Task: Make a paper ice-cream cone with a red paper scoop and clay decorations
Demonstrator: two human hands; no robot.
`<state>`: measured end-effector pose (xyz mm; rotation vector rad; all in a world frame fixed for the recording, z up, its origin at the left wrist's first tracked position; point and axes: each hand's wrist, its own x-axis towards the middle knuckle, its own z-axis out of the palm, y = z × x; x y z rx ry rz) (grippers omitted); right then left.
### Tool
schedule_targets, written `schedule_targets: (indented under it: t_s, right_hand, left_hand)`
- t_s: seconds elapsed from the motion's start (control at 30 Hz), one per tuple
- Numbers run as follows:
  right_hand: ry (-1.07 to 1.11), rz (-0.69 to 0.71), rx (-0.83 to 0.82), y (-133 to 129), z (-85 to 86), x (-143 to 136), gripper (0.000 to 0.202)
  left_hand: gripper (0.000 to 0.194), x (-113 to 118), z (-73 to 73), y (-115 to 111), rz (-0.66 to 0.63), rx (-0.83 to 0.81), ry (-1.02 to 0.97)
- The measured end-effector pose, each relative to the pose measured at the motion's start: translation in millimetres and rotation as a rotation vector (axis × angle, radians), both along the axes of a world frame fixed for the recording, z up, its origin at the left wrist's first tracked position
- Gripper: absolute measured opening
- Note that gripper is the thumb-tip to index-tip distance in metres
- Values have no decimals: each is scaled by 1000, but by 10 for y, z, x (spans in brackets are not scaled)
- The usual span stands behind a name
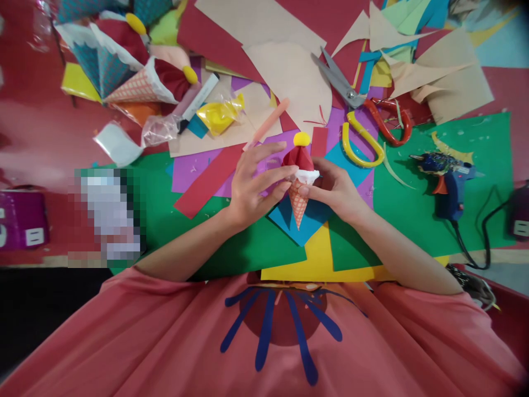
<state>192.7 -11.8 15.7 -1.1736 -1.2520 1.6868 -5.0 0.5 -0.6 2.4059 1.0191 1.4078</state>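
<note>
A small craft ice cream cone (299,204) points tip-down between my hands, over a blue sheet. It has an orange lattice pattern, a white frilled rim, a dark red top and a yellow ball. My right hand (341,190) pinches it from the right, with the thumb on the cone just below the rim and the other fingers behind it. On the left side, my left hand (258,182) touches the red top and rim with its fingertips, the upper fingers spread. Under my hands lie red strips (210,179) and purple sheets.
Large scissors (351,99) lie beyond my right hand. A blue glue gun (452,193) with its cord rests at the right on green sheet (487,149). Finished cones (134,82), a marker (200,99) and a yellow wrapped piece (219,116) lie at the upper left. Beige offcuts (454,71) cover the back.
</note>
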Motion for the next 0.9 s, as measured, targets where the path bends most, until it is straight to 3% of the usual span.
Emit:
schedule_targets:
  t_s: [0.33, 0.53, 0.9]
  right_hand:
    - [-179, -23, 113, -29, 16, -15, 68]
    - [-266, -23, 147, -50, 41, -21, 64]
    - [-333, 14, 234, -32, 10, -7, 65]
  left_hand:
    - [17, 24, 22, -12, -33, -59, -35]
    - [15, 5, -51, -19, -61, -298, -100]
    - [4, 18, 22, -1, -114, -279, -69]
